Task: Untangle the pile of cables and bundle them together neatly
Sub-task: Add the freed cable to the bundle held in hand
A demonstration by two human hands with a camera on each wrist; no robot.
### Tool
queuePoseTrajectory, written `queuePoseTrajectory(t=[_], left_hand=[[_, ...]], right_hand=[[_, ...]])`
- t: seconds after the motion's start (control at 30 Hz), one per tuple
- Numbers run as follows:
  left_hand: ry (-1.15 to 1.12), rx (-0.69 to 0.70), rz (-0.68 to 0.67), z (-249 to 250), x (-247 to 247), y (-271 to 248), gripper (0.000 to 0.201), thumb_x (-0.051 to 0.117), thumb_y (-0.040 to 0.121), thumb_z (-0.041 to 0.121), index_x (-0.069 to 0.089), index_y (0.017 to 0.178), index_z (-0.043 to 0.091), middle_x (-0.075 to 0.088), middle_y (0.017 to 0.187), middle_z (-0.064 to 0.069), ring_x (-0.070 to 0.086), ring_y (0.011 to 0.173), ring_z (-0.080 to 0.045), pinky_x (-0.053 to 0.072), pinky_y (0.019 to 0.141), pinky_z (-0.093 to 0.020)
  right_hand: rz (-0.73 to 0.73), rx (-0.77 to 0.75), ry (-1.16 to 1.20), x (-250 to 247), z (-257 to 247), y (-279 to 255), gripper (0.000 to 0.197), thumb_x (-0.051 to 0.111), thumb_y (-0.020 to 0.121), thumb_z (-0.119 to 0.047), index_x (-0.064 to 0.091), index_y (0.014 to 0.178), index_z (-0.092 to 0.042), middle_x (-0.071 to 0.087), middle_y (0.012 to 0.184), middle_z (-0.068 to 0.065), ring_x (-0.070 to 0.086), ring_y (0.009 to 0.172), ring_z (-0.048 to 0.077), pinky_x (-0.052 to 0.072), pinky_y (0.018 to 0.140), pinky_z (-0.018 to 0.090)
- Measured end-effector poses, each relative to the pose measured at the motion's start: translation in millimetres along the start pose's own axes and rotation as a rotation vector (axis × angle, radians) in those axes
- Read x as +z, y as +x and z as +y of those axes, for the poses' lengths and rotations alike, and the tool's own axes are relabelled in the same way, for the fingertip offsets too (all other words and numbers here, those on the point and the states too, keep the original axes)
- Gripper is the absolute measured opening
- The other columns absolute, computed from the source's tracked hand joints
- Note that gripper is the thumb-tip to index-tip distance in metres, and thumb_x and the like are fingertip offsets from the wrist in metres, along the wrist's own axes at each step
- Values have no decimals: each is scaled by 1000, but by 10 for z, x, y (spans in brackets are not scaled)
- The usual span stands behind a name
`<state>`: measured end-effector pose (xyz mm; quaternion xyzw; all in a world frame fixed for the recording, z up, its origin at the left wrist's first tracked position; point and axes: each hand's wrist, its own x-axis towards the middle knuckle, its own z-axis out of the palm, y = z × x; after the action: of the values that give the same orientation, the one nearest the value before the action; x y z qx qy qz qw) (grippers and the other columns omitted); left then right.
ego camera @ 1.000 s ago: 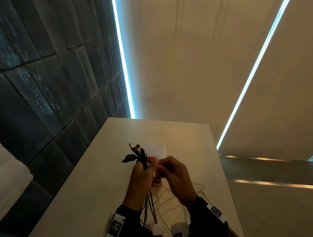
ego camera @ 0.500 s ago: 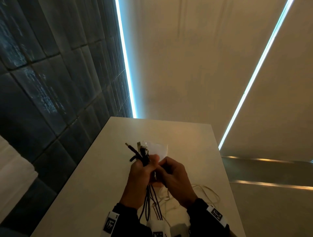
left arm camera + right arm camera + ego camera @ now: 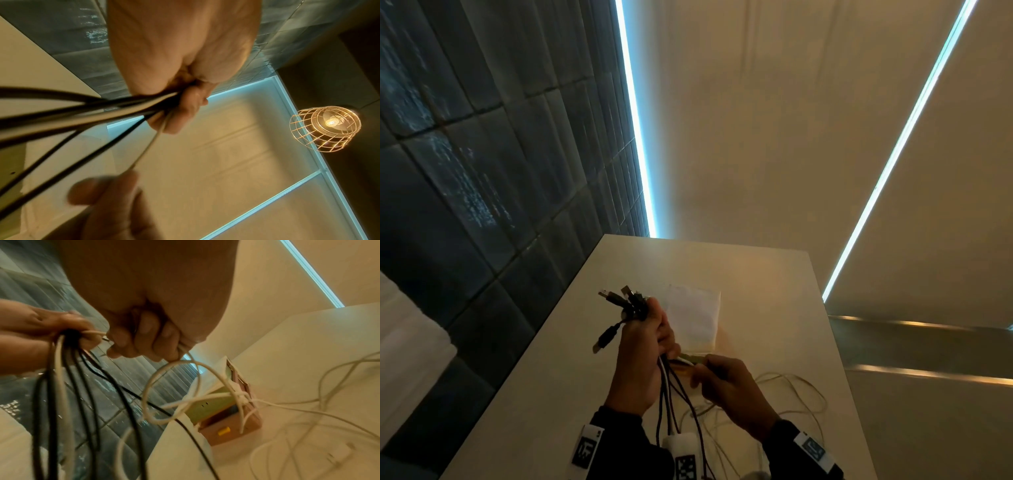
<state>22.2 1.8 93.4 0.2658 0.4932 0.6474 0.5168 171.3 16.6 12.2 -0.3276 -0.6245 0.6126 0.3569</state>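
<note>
Gripping a bunch of black cables (image 3: pixel 635 310) in a closed fist, the left hand (image 3: pixel 642 356) holds them above the pale bench (image 3: pixel 756 274), with their USB plugs (image 3: pixel 607 298) fanning out past the knuckles toward the far left and the cords hanging down from the heel of the hand toward the person's body. One white cord runs among the black ones in that same grip. Just to its right and lower, the right hand (image 3: pixel 726 383) is curled round a white cable (image 3: pixel 185 369), the fingers (image 3: pixel 144 337) folded over it and its plug end poking out toward the left hand; the two hands sit close together, nearly touching. From the right fist the white cable drops in loose loops to a knotted tangle (image 3: pixel 240 395) and then trails over the bench to the right. A white paper bag (image 3: pixel 697 315) lies on the bench just beyond the hands, and the right wrist view shows a small box with green, blue and orange parts (image 3: pixel 224 418) behind the tangle. Dark tiled wall (image 3: pixel 482 171) borders the bench on the left.
</note>
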Motion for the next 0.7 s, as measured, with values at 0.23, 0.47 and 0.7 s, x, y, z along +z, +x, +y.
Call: queuePoseTrajectory(t=[0.23,0.47,0.7], left_hand=[[-66,-103,-37,-46,-155,88,27,38,103,24,47,81,10,29,57,2,26,45,-9,27,42,-24],[-2,-16,40,102,-279,112,40,36,103,32,40,66,16,24,47,6,18,36,-8,17,37,-19],[125,-181,77,-76,-213,72,32,36,103,32,41,79,11,43,50,-4,28,34,-11,22,37,-16]], right_hand=[[8,71,-136,-40,313,51,27,53,97,-16,64,73,-13,49,53,-12,41,52,3,35,53,16],[32,230,-329,-187,687,-28,33,49,94,-12,59,65,-24,53,57,-10,45,55,3,39,57,24],[258,86,-146,-88,0,247,18,58,93,-14,60,77,-7,55,60,0,47,50,9,40,48,24]])
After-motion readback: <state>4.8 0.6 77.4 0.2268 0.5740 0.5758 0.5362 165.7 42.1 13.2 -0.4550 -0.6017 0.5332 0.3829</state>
